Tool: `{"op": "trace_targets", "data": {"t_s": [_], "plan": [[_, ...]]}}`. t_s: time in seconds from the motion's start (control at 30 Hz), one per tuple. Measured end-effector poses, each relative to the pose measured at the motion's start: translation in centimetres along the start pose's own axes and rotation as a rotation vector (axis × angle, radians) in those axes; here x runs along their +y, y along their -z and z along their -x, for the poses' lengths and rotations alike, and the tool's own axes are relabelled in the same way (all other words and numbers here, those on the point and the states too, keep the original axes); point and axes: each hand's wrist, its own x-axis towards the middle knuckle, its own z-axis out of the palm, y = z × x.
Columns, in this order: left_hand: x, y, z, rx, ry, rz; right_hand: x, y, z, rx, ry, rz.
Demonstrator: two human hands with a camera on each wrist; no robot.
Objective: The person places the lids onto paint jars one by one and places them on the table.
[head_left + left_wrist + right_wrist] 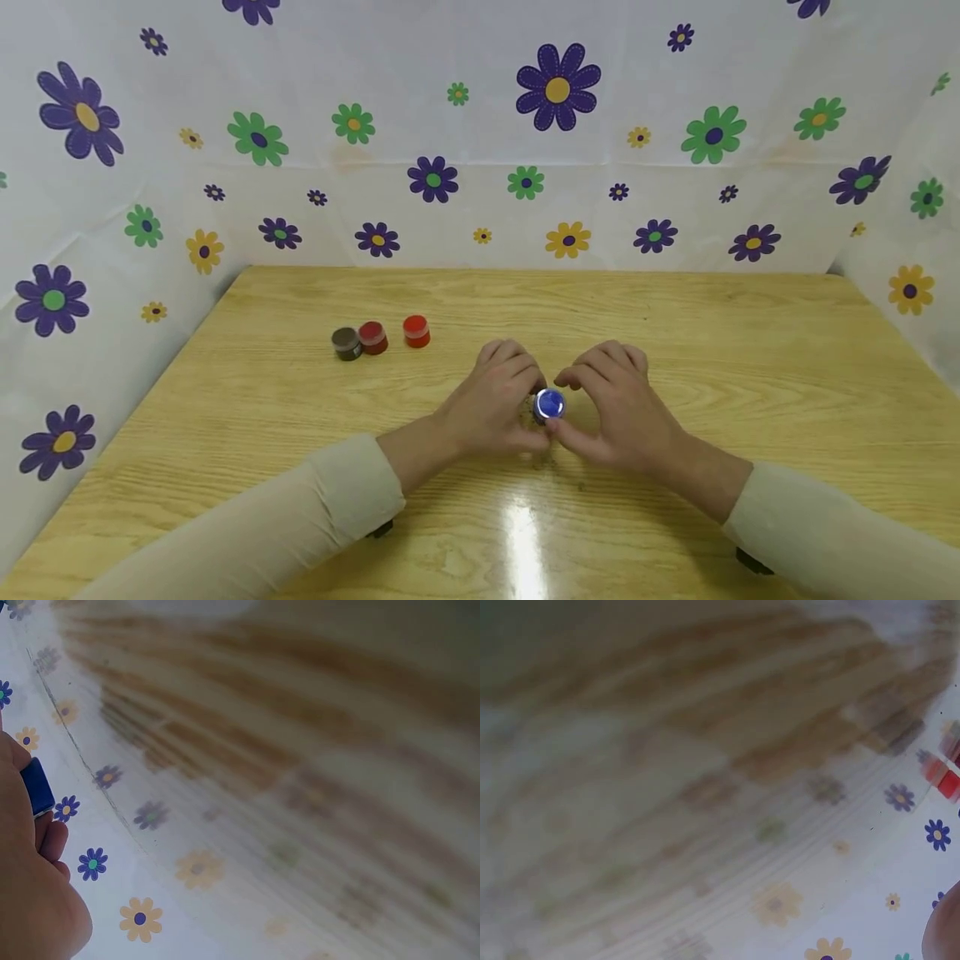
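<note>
A small jar with a shiny blue top (550,404) is between the two hands near the middle of the table. My left hand (491,400) grips it from the left; in the left wrist view the blue jar (37,786) shows between its fingers. My right hand (618,404) is at the jar's right side. Its thumb touches the near rim, while the curved forefinger seems slightly apart from the far rim. In the right wrist view only a blurred edge of the right hand (943,930) shows.
Back left on the wooden table (720,333) stand three more small jars: a dark brown one (347,343), a dark red one (372,337) close against it, and a bright red one (416,331) a little apart. A flower-printed white cloth (480,50) hangs behind and at both sides.
</note>
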Motion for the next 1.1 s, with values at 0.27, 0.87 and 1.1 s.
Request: {"op": "trace_targets", "data": {"t_s": [0.27, 0.87, 1.1], "plan": [[-0.04, -0.22, -0.04, 0.021, 0.004, -0.005, 0.25, -0.17, 0.05, 0.003, 0.069, -0.002], [-0.03, -0.22, -0.04, 0.017, -0.008, -0.022, 0.2, -0.2, 0.11, -0.004, 0.052, 0.022], [-0.06, -0.2, -0.08, 0.014, -0.009, -0.012, 0.27, -0.39, 0.09, 0.009, 0.053, 0.026]]}}
